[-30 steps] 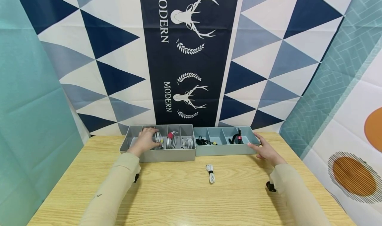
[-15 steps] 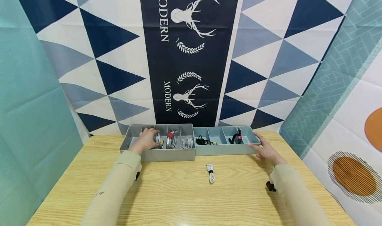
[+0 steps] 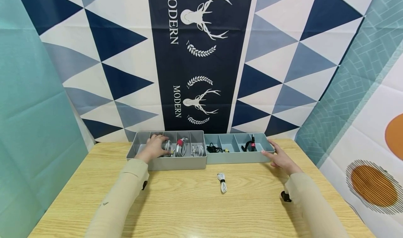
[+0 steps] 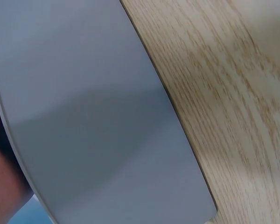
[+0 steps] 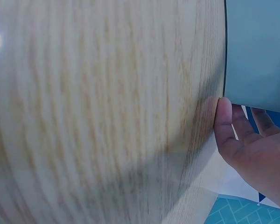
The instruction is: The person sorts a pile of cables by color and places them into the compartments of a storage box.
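My left hand [image 3: 151,148] reaches over the front of the grey divided box [image 3: 177,164], its fingers and thumb curved round a bundled white cable [image 3: 170,147] with a yellowish end. The box's front wall [image 4: 93,112] fills much of the left wrist view, with finger parts at the left edge. At the right end of the blue-grey box [image 3: 239,157], my right hand [image 3: 280,159] touches the corner with spread fingers. The right wrist view shows that right hand [image 5: 256,149] with a fingertip low at the blue-grey box's corner.
Other grey box compartments hold a white cable with a red strap [image 3: 181,148] and a coiled white cable [image 3: 198,150]. In the blue-grey box lie black cables [image 3: 214,148], one red-banded [image 3: 250,144]. A white cable with a black tie [image 3: 222,182] lies on the wooden table [image 3: 189,206].
The white cable at my left hand has shifted slightly to the right, its yellowish end now lower. Both hands stay almost in place.
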{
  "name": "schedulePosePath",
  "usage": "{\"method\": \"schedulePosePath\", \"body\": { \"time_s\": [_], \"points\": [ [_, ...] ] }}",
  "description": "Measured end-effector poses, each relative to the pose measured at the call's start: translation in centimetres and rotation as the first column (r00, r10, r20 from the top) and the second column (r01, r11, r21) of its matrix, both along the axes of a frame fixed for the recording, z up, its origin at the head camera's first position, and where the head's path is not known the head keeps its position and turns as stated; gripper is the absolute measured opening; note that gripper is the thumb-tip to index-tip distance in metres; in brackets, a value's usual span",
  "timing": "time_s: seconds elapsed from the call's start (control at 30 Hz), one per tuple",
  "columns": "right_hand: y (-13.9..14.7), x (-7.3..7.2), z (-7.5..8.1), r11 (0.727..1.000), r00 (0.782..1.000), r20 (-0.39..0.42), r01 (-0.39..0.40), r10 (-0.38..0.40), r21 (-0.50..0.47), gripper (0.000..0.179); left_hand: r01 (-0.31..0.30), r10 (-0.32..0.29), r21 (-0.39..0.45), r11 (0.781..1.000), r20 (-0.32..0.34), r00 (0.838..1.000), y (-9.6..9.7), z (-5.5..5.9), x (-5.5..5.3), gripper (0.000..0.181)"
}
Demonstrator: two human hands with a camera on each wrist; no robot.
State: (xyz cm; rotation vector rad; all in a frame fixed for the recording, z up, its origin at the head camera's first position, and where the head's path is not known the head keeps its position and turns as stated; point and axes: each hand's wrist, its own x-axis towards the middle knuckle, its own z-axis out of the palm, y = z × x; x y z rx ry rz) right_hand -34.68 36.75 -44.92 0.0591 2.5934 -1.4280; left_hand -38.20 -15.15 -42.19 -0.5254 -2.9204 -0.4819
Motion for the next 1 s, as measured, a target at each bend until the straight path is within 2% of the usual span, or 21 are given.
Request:
{"method": "schedulePosePath", "body": {
  "time_s": [0.23, 0.47, 0.7, 1.0],
  "points": [
    [0.2, -0.3, -0.2, 1.0, 1.0, 0.003, 0.01, -0.01, 0.017, 0.087, 0.018, -0.017, 0.039, 0.999, -0.021, 1.0, -0.3, 0.5, 0.6, 0.061],
    [0.1, -0.3, -0.2, 1.0, 1.0, 0.01, 0.022, -0.022, 0.022, 0.088, 0.028, -0.028, 0.089, 0.996, -0.003, 1.0, -0.4, 1.4, 1.3, 0.06],
    [0.0, -0.2, 0.0, 0.999, 0.999, 0.021, 0.033, -0.034, 0.022, 0.091, 0.04, -0.035, 0.102, 0.994, -0.06, 0.998, -0.3, 2.5, 1.7, 0.059],
    [-0.2, 0.0, 0.1, 1.0, 1.0, 0.016, 0.025, -0.025, 0.003, 0.091, 0.038, -0.025, 0.14, 0.989, -0.096, 0.995, 0.1, 3.9, 2.7, 0.055]
  ]
}}
